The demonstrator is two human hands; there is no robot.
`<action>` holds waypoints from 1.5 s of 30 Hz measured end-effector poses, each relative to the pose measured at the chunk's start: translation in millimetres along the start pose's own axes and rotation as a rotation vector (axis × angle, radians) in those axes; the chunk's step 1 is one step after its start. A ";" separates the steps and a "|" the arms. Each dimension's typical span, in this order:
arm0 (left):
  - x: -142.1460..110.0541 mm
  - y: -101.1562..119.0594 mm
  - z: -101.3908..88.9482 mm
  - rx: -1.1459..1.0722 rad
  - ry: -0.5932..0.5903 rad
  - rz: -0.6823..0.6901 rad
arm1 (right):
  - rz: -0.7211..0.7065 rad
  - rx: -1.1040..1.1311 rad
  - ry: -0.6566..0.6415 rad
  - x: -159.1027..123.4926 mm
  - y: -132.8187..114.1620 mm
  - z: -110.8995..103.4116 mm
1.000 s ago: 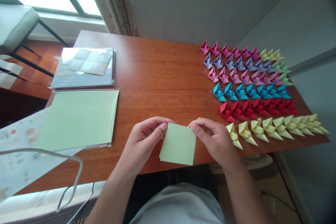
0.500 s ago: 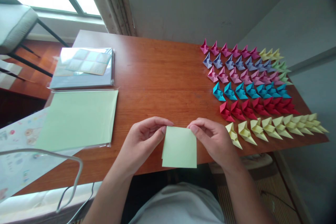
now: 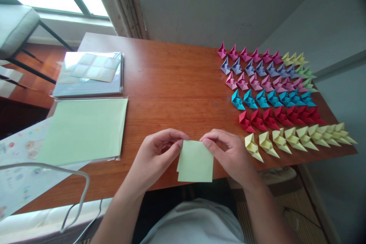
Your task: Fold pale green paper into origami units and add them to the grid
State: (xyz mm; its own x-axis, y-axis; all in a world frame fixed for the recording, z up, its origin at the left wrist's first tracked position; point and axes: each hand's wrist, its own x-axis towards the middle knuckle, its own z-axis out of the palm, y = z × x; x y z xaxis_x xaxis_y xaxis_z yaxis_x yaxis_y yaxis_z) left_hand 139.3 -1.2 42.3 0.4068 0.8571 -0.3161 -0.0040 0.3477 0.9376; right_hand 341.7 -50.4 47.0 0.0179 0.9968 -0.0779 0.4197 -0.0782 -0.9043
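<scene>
Right hand [image 3: 231, 153] shifted inward, pinching green paper [image 3: 196, 162].

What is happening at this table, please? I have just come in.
A person holds a small piece of light green paper at its upper corners, pinched by the left hand and the right hand, at the near edge of the wooden table. Its layers do not line up: another edge shows at the left. Larger green sheets lie to the left. On the right stand rows of folded paper shapes in several colours, the nearest row pale yellow.
</scene>
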 end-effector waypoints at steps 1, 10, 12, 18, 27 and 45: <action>-0.2 -0.3 1.3 0.011 -0.003 0.008 | -0.006 -0.008 -0.010 0.1 -0.6 0.1; -3.4 -2.0 10.4 0.081 -0.060 0.066 | -0.061 -0.057 -0.051 0.3 -3.3 3.7; -3.9 -2.7 10.9 0.125 -0.071 0.082 | -0.070 -0.066 -0.051 -0.6 -4.3 4.1; -4.0 -5.3 13.7 0.347 -0.046 0.219 | -0.096 -0.057 -0.069 -2.1 -8.9 6.6; -4.9 -1.3 9.7 0.472 0.172 0.338 | -0.068 -0.088 -0.013 -1.5 -7.5 -4.4; -4.6 1.1 1.8 -0.037 0.118 0.066 | 0.109 0.189 -0.008 -2.2 6.1 -6.6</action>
State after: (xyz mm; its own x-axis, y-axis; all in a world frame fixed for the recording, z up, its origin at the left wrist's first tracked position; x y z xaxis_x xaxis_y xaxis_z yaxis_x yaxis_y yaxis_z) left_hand 139.0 -5.4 45.1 0.2942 0.9166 -0.2708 -0.0620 0.3010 0.9516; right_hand 350.2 -53.0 44.4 0.0460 0.9822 -0.1822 0.2383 -0.1879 -0.9528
